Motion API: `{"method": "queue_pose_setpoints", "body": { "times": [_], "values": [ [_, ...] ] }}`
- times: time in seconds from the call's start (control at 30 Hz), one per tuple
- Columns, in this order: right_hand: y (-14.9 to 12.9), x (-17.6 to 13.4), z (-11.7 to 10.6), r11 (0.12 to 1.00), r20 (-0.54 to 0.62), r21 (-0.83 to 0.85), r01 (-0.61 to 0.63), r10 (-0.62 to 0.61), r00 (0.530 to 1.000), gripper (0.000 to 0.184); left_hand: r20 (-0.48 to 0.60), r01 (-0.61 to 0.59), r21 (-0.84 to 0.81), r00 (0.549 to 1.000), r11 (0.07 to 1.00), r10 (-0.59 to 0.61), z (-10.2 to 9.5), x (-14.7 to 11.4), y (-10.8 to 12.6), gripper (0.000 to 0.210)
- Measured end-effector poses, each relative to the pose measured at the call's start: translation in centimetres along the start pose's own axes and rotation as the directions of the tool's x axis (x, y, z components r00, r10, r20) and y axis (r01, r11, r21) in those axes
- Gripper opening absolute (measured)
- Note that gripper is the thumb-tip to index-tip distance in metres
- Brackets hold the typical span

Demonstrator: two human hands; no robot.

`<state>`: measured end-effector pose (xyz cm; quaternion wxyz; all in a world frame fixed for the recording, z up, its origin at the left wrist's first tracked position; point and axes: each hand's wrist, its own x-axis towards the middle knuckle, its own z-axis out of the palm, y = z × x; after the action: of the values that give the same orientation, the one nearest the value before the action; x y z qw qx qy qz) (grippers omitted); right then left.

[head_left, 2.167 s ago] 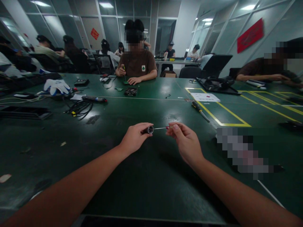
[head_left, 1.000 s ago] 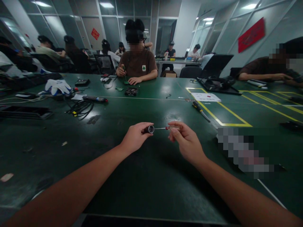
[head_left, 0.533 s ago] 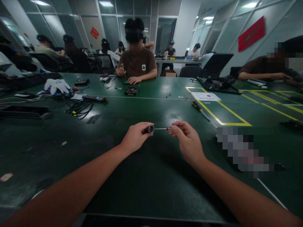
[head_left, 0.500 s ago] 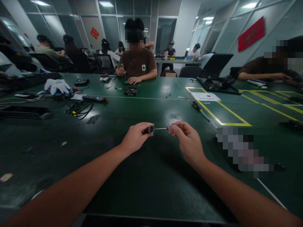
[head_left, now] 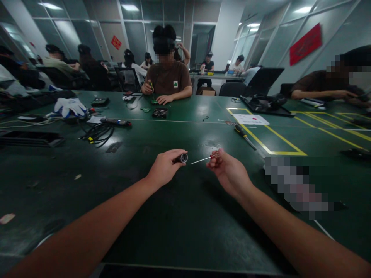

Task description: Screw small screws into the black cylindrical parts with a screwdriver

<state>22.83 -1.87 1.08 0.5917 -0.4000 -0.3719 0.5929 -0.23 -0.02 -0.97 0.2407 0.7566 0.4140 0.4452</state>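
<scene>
Over the green table, my left hand (head_left: 164,166) is closed around a small dark cylinder (head_left: 183,158), whose round open end with a pale metal rim faces right. My fingers cover the rest of it, so I cannot tell its exact kind. To its right, my right hand (head_left: 228,170) grips a small screwdriver (head_left: 200,160) by its red handle. The thin metal shaft points left and slightly down. Its tip is close to the cylinder's open end but apart from it.
Beyond my hands lie a yellow-black screwdriver (head_left: 245,136), a white sheet (head_left: 251,119), coiled black cables (head_left: 98,133) and white gloves (head_left: 70,107). A blurred-out item (head_left: 295,189) lies right of my right forearm. A co-worker (head_left: 168,77) sits opposite, working with a tool by a black box (head_left: 160,112).
The screwdriver's tip has come away from the cylinder's open end and now angles downward. My right hand has turned, with its fingers curled further around the handle. My left hand has barely moved.
</scene>
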Motion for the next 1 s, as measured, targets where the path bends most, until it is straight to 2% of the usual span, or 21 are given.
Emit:
{"method": "queue_pose_setpoints", "body": {
  "times": [0.1, 0.2, 0.37, 0.7, 0.87, 1.0],
  "values": [
    [0.1, -0.3, 0.1, 0.988, -0.033, -0.054, 0.143, -0.144, 0.989, 0.029, 0.003, 0.009, -0.023, 1.0, 1.0, -0.009, 0.1, 0.0, 0.1, 0.042],
    [0.6, -0.8, 0.4, 0.945, 0.0, -0.202, 0.257, -0.262, 0.965, 0.03, 0.007, 0.017, -0.023, 1.0, 1.0, -0.017, 0.2, -0.1, 0.2, 0.041],
    [0.8, -1.2, 0.6, 0.856, 0.063, -0.376, 0.356, -0.359, 0.931, 0.031, 0.007, 0.022, -0.038, 1.0, 0.999, -0.022, 0.3, -0.2, 0.1, 0.042],
    [-0.2, -1.8, 0.9, 0.737, 0.149, -0.534, 0.415, -0.402, 0.904, 0.03, 0.005, 0.11, -0.129, 0.994, 0.986, -0.111, 0.5, -0.3, 0.0, 0.044],
    [-0.2, -1.8, 0.9, 0.749, 0.138, -0.52, 0.41, -0.4, 0.906, 0.026, 0.005, 0.11, -0.141, 0.994, 0.984, -0.11, 0.4, -0.2, 0.2, 0.044],
    [-0.3, -2.2, 0.9, 0.793, 0.202, -0.469, 0.389, -0.333, 0.921, 0.025, -0.001, 0.078, -0.109, 0.997, 0.991, -0.078, 0.3, -0.2, -0.2, 0.044]
  ]
}}
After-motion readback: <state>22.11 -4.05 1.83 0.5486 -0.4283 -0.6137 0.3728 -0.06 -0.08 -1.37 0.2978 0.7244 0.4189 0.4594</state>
